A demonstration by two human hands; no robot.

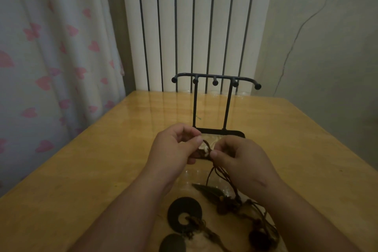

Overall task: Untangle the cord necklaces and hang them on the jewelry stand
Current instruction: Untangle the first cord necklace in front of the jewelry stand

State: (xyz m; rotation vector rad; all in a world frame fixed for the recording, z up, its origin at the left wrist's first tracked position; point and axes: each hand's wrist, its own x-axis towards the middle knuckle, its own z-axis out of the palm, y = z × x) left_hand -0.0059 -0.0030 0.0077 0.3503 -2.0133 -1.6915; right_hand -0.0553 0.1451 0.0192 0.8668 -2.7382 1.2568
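A black metal jewelry stand (213, 106) with several knobbed pegs on its top bar stands on the wooden table (106, 161), and nothing hangs on it. Just in front of its base, my left hand (173, 147) and my right hand (241, 161) pinch a tangle of brown cord necklaces (206, 150) between them. Cords (222, 176) trail down under my right hand to the pendants on the table: a dark ring disc (184, 211), a dark leaf shape (208, 189), an oval piece (172, 243) and a round bead (257, 237).
A white ribbed radiator (194, 26) stands behind the table's far edge. A curtain with pink hearts (51, 57) hangs at the left. A pale wall with a thin crack (327, 47) is at the right.
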